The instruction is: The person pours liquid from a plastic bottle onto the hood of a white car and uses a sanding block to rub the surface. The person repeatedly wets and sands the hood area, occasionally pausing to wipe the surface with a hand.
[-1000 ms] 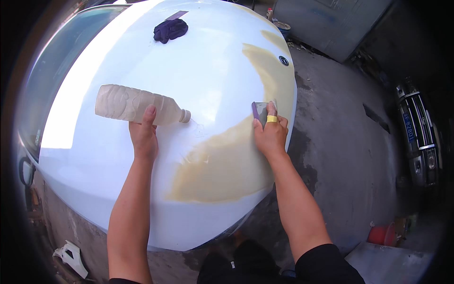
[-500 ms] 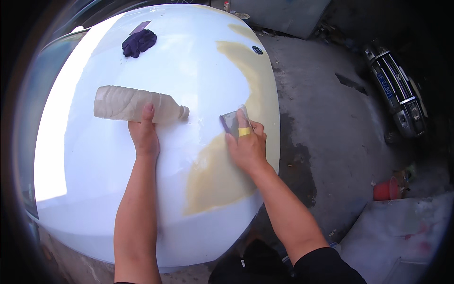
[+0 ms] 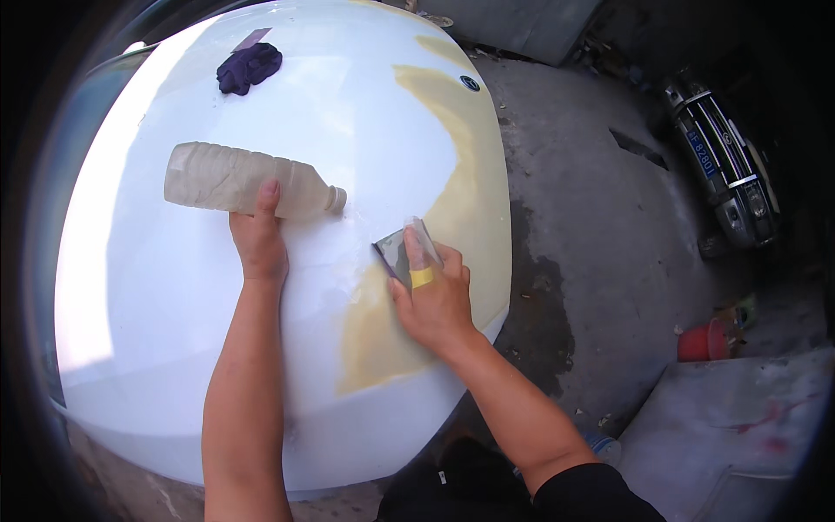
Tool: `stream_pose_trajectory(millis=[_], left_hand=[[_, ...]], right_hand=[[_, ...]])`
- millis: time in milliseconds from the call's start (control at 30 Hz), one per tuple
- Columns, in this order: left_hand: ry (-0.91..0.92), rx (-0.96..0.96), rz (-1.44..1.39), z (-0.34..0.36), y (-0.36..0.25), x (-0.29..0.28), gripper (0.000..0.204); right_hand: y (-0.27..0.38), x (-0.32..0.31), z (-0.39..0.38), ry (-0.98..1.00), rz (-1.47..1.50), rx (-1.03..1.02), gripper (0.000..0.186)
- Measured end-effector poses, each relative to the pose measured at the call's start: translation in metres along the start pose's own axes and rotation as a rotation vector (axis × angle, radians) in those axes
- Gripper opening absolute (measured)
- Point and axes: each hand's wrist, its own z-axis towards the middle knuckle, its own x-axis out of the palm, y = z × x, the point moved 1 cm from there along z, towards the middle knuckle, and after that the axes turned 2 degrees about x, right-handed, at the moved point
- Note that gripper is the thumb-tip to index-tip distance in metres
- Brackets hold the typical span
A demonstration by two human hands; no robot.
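Observation:
A white car hood [image 3: 148, 287] fills the middle, with yellowish patches [image 3: 374, 357] along its right side. My left hand [image 3: 259, 235] grips a cloudy plastic bottle [image 3: 217, 174] lying sideways over the hood, its neck pointing right. Small wet traces show beneath the neck. My right hand [image 3: 435, 300], with yellow tape around one finger, presses a flat grey pad with a dark edge [image 3: 391, 252] on the boundary between white and yellow. A crumpled dark purple cloth [image 3: 248, 68] and a thin purplish sheet [image 3: 252, 39] lie near the far left of the hood.
A separate car bumper [image 3: 722, 170] stands on the grey concrete floor [image 3: 591, 261] to the right. Lower right are a red bucket [image 3: 700, 342] and a large grey panel [image 3: 731, 418]. A dark wet stain runs beside the hood.
My right hand and pad have moved left and down, closer to the bottle's neck. The bottle has shifted slightly left and up in the picture, and the whole view has shifted.

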Motion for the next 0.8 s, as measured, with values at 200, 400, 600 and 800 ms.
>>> stream_pose_trajectory(millis=[200, 400, 600, 800], left_hand=[[0.033, 0.007, -0.050, 0.004, 0.001, 0.008, 0.057], [-0.015, 0.018, 0.005, 0.002, 0.005, 0.008, 0.057], [0.020, 0.012, 0.020, 0.005, 0.003, 0.004, 0.057], [-0.012, 0.010, 0.009, 0.003, 0.006, 0.009, 0.057]], right_hand=[[-0.083, -0.025, 0.074, -0.079, 0.025, 0.219, 0.075], [-0.038, -0.012, 0.027, 0.002, -0.065, 0.160, 0.077], [-0.060, -0.025, 0.051, 0.002, 0.000, 0.164, 0.075], [-0.056, -0.014, 0.036, -0.037, -0.049, 0.116, 0.077]])
